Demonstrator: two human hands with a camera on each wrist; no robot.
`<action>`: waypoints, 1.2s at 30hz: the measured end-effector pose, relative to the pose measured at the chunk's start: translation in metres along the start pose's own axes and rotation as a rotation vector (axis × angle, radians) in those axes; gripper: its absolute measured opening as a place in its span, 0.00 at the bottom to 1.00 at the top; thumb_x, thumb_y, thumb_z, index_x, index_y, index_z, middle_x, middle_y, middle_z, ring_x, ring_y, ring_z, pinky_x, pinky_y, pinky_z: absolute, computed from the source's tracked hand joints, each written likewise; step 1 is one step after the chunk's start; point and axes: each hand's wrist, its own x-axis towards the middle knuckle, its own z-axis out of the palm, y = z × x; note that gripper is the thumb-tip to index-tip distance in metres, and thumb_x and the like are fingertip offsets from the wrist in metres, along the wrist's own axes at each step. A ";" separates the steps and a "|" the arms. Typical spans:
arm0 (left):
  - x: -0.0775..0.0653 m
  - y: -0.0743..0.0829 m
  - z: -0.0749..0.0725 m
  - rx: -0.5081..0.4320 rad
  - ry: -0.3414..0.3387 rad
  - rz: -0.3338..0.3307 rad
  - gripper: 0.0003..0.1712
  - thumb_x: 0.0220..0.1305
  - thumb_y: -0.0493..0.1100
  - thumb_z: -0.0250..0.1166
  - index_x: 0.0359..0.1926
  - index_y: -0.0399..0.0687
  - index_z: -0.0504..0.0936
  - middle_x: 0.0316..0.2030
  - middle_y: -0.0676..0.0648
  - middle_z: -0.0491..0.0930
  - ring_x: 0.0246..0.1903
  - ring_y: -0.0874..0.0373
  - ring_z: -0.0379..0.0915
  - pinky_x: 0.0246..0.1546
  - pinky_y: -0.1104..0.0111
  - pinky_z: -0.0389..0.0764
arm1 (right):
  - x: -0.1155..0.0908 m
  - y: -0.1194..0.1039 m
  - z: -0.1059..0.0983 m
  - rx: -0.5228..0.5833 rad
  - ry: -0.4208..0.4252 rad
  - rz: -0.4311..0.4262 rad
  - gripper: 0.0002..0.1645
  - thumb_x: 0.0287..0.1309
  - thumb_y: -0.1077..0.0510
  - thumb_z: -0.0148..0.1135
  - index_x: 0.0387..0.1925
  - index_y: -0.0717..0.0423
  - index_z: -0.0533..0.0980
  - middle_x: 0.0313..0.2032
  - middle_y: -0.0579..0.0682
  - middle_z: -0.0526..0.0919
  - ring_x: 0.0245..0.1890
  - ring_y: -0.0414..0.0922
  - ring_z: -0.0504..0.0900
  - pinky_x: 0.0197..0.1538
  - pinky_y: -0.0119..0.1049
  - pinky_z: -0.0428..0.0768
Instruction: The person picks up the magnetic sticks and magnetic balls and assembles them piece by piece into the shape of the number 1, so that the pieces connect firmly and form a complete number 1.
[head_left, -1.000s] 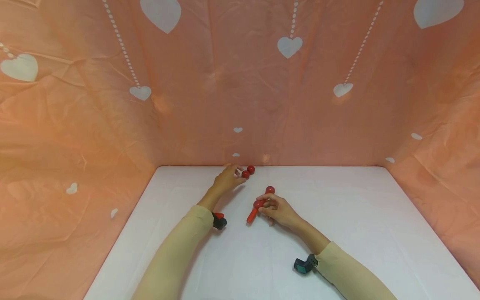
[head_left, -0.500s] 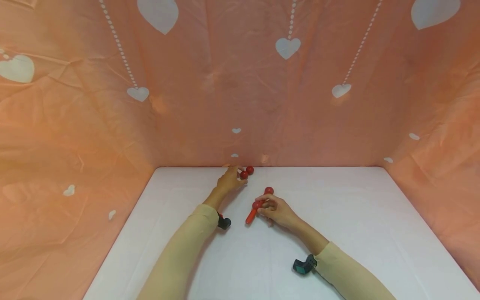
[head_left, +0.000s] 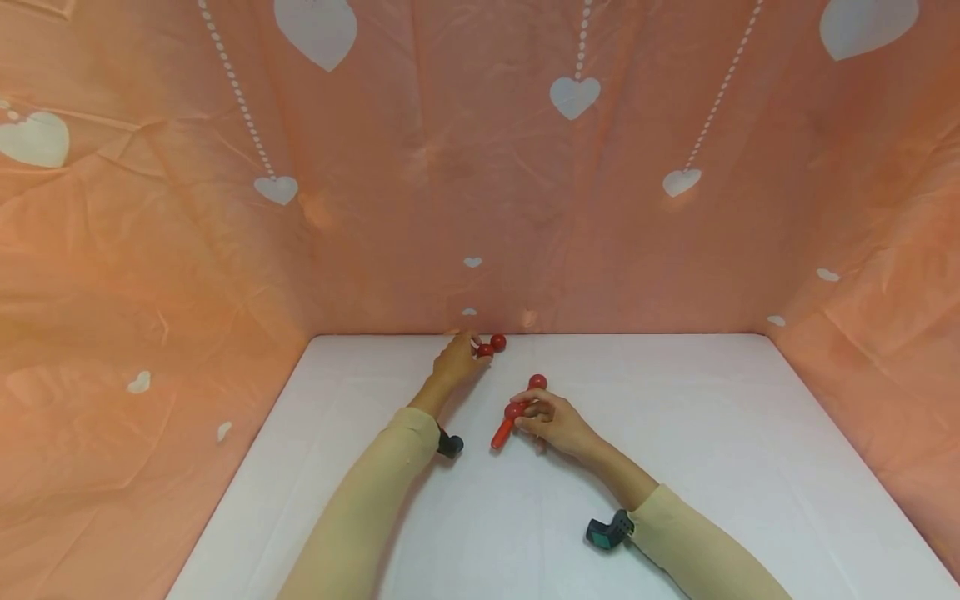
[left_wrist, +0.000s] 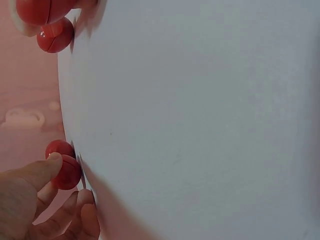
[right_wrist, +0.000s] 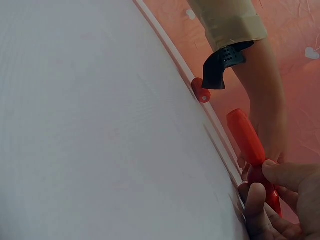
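Near the back edge of the table my left hand (head_left: 455, 360) pinches the nearer of two red balls (head_left: 485, 350), its thumb on the ball in the left wrist view. The other red ball (head_left: 498, 342) is right beside it; whether they are joined, I cannot tell. Closer to me, my right hand (head_left: 557, 427) holds a red piece made of a smooth rod (right_wrist: 246, 137) and balls. The fingers grip it around its middle ball (right_wrist: 257, 175). Its far end ball (head_left: 537, 382) points toward the back.
A separate short red cylinder (right_wrist: 201, 90) lies on the white table (head_left: 675, 417) near the left forearm; the left wrist hides it in the head view. Black wrist cameras (head_left: 609, 531) hang from both sleeves. An orange curtain with hearts (head_left: 576, 97) encloses the back and sides.
My left hand has reached slightly forward and its fingers have drawn in on the nearer red ball. The right hand keeps its grip on the red piece in the same place.
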 end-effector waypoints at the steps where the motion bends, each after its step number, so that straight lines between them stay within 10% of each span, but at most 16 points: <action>1: 0.000 -0.001 0.000 0.000 0.006 -0.002 0.19 0.73 0.46 0.72 0.56 0.44 0.77 0.50 0.41 0.81 0.50 0.45 0.79 0.55 0.49 0.79 | 0.000 0.000 0.000 0.000 -0.001 0.002 0.21 0.73 0.63 0.68 0.64 0.60 0.78 0.46 0.60 0.84 0.24 0.45 0.77 0.27 0.31 0.80; 36: -0.016 -0.001 -0.012 -0.076 0.024 -0.039 0.17 0.73 0.46 0.70 0.56 0.48 0.75 0.55 0.43 0.85 0.55 0.44 0.81 0.59 0.46 0.78 | 0.000 0.001 -0.001 -0.056 0.025 -0.008 0.22 0.71 0.60 0.71 0.64 0.56 0.79 0.46 0.58 0.84 0.27 0.46 0.78 0.27 0.31 0.78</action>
